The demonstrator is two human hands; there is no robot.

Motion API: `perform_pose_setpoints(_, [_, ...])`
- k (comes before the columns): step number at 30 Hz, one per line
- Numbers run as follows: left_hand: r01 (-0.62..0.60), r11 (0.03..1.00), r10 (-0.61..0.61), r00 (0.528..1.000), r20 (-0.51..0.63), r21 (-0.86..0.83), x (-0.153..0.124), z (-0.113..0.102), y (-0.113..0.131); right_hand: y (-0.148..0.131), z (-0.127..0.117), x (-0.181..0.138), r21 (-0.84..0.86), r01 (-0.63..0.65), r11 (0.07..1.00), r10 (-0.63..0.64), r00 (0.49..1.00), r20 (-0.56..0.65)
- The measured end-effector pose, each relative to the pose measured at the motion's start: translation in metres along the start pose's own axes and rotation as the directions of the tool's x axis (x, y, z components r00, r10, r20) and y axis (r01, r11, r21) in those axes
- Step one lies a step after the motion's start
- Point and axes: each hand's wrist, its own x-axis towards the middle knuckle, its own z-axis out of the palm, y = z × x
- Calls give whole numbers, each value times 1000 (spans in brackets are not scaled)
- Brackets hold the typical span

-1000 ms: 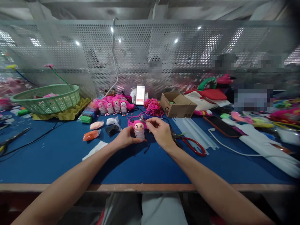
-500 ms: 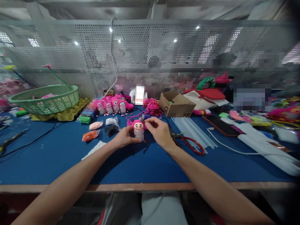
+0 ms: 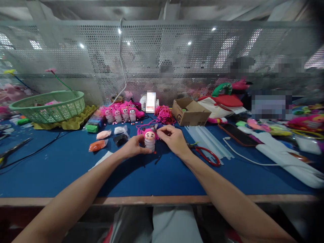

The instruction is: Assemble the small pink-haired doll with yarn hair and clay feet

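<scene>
A small doll (image 3: 150, 144) stands upright at the middle of the table, with a pink-topped head, a drawn face and a ringed whitish body. My left hand (image 3: 133, 146) grips it from the left, thumb low at its front. Beside the head on the right, my right hand (image 3: 172, 137) is closed in a pinch; what lies between the fingertips is too small to make out. A little greyish piece (image 3: 155, 127) shows at the top of the head, close to these fingers. Pink yarn (image 3: 140, 129) lies behind the doll.
Several similar dolls (image 3: 117, 115) stand behind, left of a pink yarn heap (image 3: 164, 114) and a cardboard box (image 3: 190, 116). Red-handled scissors (image 3: 211, 156) lie over translucent strips (image 3: 206, 140) on the right. Clay packets (image 3: 98, 145) and a green basket (image 3: 48, 109) are on the left.
Both hands stay at the doll. The right fingertips have shifted very slightly beside its head; the rest looks the same.
</scene>
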Motion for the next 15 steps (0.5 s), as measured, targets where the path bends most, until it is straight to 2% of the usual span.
perform_pose_setpoints(7, [24, 999, -24, 999, 28, -27, 0, -1, -2, -2, -5, 4, 112, -125, 986, 113, 987, 115])
perform_pose_setpoints(15, [-17, 999, 16, 999, 42, 30, 1, -3, -9, -1, -4, 4, 124, -120, 985, 103, 986, 131])
